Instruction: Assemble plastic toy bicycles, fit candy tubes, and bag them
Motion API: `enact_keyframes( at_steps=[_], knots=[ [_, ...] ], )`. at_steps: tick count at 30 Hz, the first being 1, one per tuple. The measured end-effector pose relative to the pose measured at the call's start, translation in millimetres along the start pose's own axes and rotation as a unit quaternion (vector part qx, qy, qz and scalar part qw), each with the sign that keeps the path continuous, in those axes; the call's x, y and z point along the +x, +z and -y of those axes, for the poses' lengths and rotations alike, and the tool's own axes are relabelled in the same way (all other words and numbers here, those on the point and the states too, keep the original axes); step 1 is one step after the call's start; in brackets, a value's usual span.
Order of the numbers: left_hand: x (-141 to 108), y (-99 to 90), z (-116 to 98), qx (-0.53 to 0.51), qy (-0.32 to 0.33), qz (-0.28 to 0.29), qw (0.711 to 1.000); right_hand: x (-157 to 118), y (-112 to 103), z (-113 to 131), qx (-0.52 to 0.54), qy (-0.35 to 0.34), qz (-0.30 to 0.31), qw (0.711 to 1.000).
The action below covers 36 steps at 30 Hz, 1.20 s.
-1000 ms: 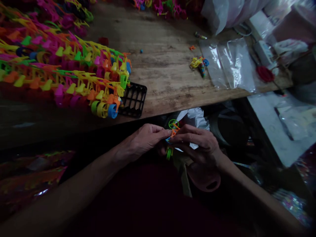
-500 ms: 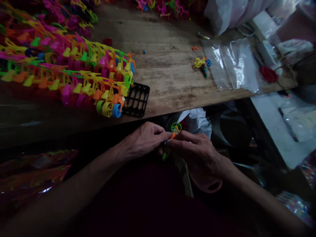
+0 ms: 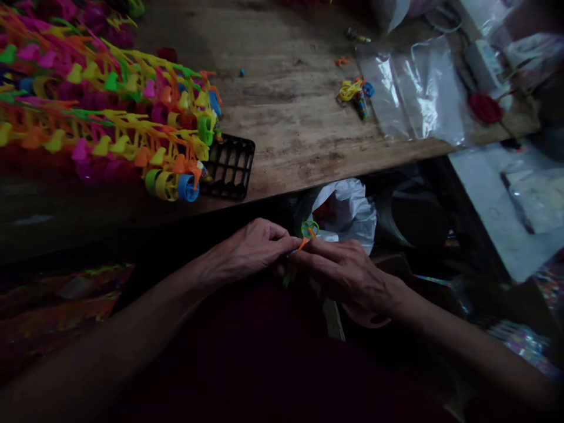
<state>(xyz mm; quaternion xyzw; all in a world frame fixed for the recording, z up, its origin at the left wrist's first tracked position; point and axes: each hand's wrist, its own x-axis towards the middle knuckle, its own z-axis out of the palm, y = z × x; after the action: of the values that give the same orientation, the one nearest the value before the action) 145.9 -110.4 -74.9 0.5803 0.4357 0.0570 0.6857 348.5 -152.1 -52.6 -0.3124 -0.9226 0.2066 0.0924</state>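
Both hands meet in front of the lap, below the table edge, around a small plastic toy (image 3: 305, 241) with an orange part and a green wheel (image 3: 310, 228). My left hand (image 3: 251, 249) pinches the toy from the left with thumb and fingers. From the right, my right hand (image 3: 346, 267) has its fingers closed on the same toy. Its lower part, yellowish green, hangs beneath the fingers and is dim. Rows of assembled colourful plastic toys (image 3: 101, 144) stand on the table at the left, beside a black slotted tray (image 3: 229, 167).
On the wooden table (image 3: 295, 117) lie a small yellow, blue and orange toy (image 3: 352, 91) and clear plastic bags (image 3: 418, 94). A bin lined with a white bag (image 3: 352, 211) stands just beyond the hands. A red object (image 3: 485, 108) lies at the right.
The view has shifted, so the table items sit further up and left. More of the white-lined bin shows. Both hands still hold the toy close together.
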Motion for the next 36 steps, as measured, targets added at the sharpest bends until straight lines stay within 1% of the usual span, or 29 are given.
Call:
enact_keyframes(
  at_steps=[1,3,6,10,13,16,19,21,24,26,27,29,31,33,34,35,36],
  knots=[
    [0,0.0,0,0.000,0.001,-0.001,1.000,-2,3,-1,0.009,0.006,-0.018,1.000],
    [1,0.1,0,0.008,-0.003,0.006,1.000,-6,8,-3,0.028,0.013,-0.020,0.999],
    [2,1.0,3,0.018,-0.014,0.025,0.999,-7,10,-3,0.047,0.018,0.011,0.999],
    [3,2.6,7,0.017,-0.018,0.027,0.999,-1,7,1,0.055,0.015,0.066,0.996],
    [5,3.1,9,-0.022,-0.030,0.033,0.999,3,7,3,0.026,0.021,0.094,0.995],
    [7,4.3,11,-0.074,-0.054,0.032,0.995,4,10,3,-0.001,0.002,0.098,0.995],
    [7,7.1,13,-0.080,-0.075,0.020,0.994,4,14,-1,-0.015,-0.009,0.106,0.994],
    [6,9.2,15,-0.070,-0.066,0.013,0.995,4,18,-3,-0.022,-0.020,0.108,0.994],
    [5,11.8,18,-0.040,-0.045,-0.004,0.998,4,23,-6,-0.027,-0.057,0.106,0.992],
    [5,12.8,19,-0.030,-0.043,-0.017,0.998,4,24,-6,-0.039,-0.069,0.094,0.992],
    [6,13.1,18,-0.040,-0.046,-0.021,0.998,5,24,-6,-0.045,-0.065,0.085,0.993],
    [8,13.1,14,-0.101,-0.057,-0.027,0.993,4,20,-5,-0.054,-0.048,0.051,0.996],
    [9,12.5,8,-0.181,-0.072,-0.034,0.980,1,15,-2,-0.047,-0.017,-0.004,0.999],
    [9,11.5,1,-0.238,-0.090,-0.046,0.966,-6,11,2,-0.032,0.045,-0.104,0.993],
    [9,11.0,-2,-0.253,-0.098,-0.053,0.961,-10,11,4,-0.026,0.091,-0.172,0.981],
    [8,10.4,-3,-0.265,-0.103,-0.058,0.957,-15,13,5,-0.018,0.143,-0.242,0.959],
    [8,9.8,-3,-0.276,-0.102,-0.060,0.954,-19,16,6,-0.005,0.196,-0.305,0.932]
  ],
)
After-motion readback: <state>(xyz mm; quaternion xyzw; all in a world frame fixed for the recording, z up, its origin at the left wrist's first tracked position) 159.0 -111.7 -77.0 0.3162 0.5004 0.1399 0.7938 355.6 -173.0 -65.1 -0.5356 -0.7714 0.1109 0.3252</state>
